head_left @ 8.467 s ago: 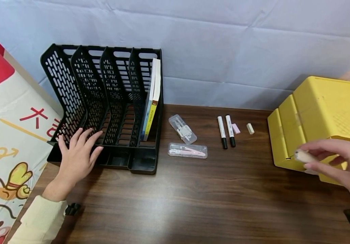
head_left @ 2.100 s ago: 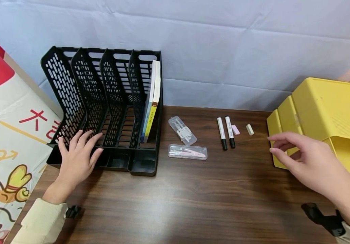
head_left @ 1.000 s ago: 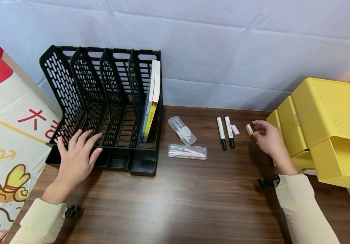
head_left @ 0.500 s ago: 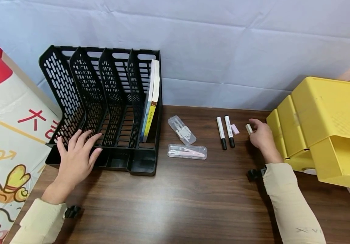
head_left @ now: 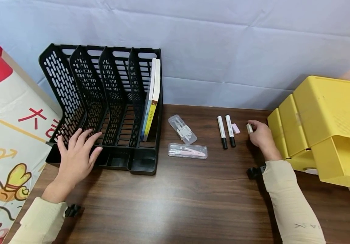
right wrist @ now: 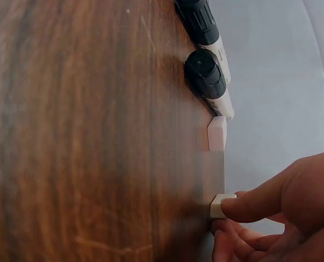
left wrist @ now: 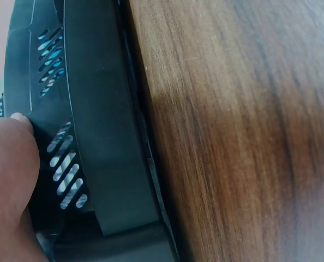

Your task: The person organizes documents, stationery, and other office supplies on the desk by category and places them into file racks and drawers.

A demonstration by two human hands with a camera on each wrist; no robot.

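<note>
One small white block (head_left: 249,128) sits between the fingers (right wrist: 255,203) of the right hand (head_left: 261,136), which pinch it from two sides; whether it touches the tabletop (head_left: 193,200) or is held slightly above it, I cannot tell from my distance. Its long axis runs mostly away from the person, with the far end leaning to the left of these fingers. The right hand is clearly the nearer one, because the left hand (head_left: 75,159) is well apart, its fingers spread and relaxed on the front edge of the black organizer (head_left: 141,171), gripping nothing that I can see.

To the left of the right fingers I find first a pink block (head_left: 236,128), flat and pale, then two markers (head_left: 230,130) with smooth white barrels and black caps toward the person, then a flat case (head_left: 187,151) of clear plastic and a second case (head_left: 182,129) behind it. To the right of these fingers, near, stands a yellow drawer box (head_left: 343,101) with plain walls. The organizer looks like hard plastic, pierced with oblong holes, and the tabletop shows dark brown wood grain
</note>
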